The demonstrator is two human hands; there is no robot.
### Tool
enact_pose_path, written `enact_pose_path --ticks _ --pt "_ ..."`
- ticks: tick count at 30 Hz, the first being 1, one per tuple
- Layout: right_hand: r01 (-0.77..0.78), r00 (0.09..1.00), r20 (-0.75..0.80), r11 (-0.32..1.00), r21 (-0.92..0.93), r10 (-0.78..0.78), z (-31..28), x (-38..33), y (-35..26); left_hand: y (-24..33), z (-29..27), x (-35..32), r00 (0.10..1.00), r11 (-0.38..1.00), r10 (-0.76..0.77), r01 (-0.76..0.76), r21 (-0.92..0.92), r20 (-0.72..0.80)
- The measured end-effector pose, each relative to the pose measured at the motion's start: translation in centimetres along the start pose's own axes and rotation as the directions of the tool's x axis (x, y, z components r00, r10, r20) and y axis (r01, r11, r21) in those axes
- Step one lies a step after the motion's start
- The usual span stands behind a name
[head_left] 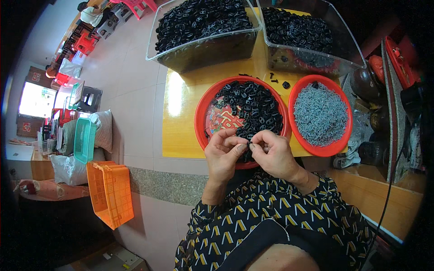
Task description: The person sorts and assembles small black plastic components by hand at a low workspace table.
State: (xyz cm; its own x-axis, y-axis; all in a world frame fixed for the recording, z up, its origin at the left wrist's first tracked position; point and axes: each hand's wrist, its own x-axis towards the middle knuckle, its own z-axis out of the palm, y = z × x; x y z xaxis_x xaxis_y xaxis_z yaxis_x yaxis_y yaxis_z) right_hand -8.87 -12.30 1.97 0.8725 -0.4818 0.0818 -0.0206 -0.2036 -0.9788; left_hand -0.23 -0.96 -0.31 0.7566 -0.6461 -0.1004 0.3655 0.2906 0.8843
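Note:
Over the near rim of a red round tray (200, 119), my two hands meet fingertip to fingertip. My left hand (221, 156) and my right hand (275, 156) both pinch one small black plastic piece (249, 143), mostly hidden by the fingers. Many small black oval plastic pieces with slots (255, 101) fill the tray's right side; its patterned bottom shows at the left. To the right, a second red tray (293, 131) holds a heap of small silvery screws (322, 115).
Behind the trays, two clear plastic bins (203, 43) (312, 52) hold more black pieces. A few loose black bits (285, 84) lie on the yellow table (178, 140). An orange crate (110, 194) and a green basket (84, 140) stand at the left. Another person (94, 17) sits far off.

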Motion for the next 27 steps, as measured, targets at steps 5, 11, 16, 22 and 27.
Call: enact_pose_path --ticks 5,11,16,22,27 --pt "0.067 0.997 -0.017 0.996 -0.057 -0.069 0.0 0.0 0.3 0.3 0.3 0.0 1.000 0.996 0.004 -0.003 0.088 -0.015" --pt "0.043 0.999 0.004 0.999 -0.032 -0.043 -0.2 0.2 0.6 0.8 0.6 0.3 1.000 0.970 -0.004 0.003 0.244 0.004" --pt "0.023 0.999 -0.022 1.000 -0.013 -0.023 -0.1 0.0 1.2 1.0 0.9 0.5 0.999 0.909 -0.021 -0.001 0.417 0.047" --pt "-0.268 0.963 0.091 0.921 0.282 0.253 -0.8 0.8 0.8 0.7 1.0 0.9 0.992 0.990 -0.045 0.028 0.138 0.122" --pt "-0.303 0.953 0.101 0.899 0.316 0.285 -1.3 0.9 0.6 1.1 1.5 0.8 0.993 0.997 -0.069 0.065 0.048 0.100"
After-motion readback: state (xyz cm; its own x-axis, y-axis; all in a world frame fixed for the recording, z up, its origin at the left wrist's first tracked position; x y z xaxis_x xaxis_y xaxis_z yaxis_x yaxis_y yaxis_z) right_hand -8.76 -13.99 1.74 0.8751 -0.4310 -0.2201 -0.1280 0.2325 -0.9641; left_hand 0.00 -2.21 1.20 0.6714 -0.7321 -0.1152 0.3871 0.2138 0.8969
